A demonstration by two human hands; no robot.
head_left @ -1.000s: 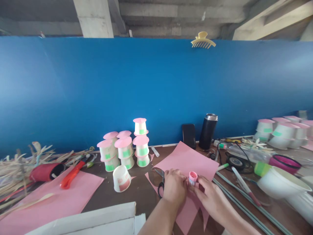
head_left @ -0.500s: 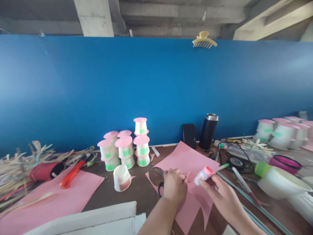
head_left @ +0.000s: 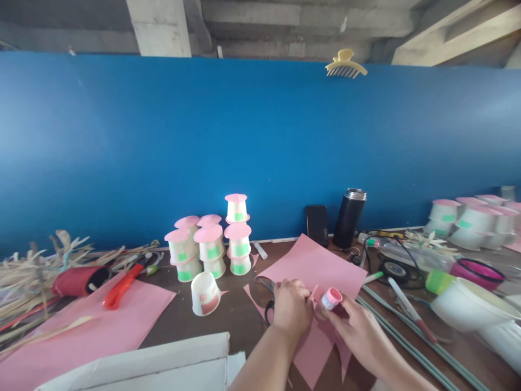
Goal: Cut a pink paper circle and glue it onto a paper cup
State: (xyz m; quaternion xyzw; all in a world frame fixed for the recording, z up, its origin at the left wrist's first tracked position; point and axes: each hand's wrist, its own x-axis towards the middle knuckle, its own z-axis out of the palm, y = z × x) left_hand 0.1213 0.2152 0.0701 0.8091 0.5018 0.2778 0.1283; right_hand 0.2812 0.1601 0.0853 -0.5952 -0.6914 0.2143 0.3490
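Observation:
My right hand [head_left: 356,326] is closed round a glue stick [head_left: 331,298], a short white, printed tube whose pink end faces up toward me. Its lower end is hidden at the fingers, close to a narrow pink paper strip [head_left: 316,292]. That strip sticks up from my left hand [head_left: 291,307], whose fingers are curled and pinch it. Under both hands lies a large pink paper sheet [head_left: 313,260] with cut, pointed lower edges. Scissors [head_left: 268,312] with dark handles lie partly hidden beside my left hand.
Left of my hands stand a paper cup [head_left: 204,294] and stacked cups with pink paper discs [head_left: 208,233]. A white box [head_left: 142,364] lies in front. Behind are a phone [head_left: 316,225] and black flask [head_left: 349,217]. Thin rods [head_left: 423,331] and white bowls [head_left: 474,304] lie right.
My right hand has brought the glue stick left and down, against the strip at my left fingers. The tube now tilts more toward me. My left hand has barely moved.

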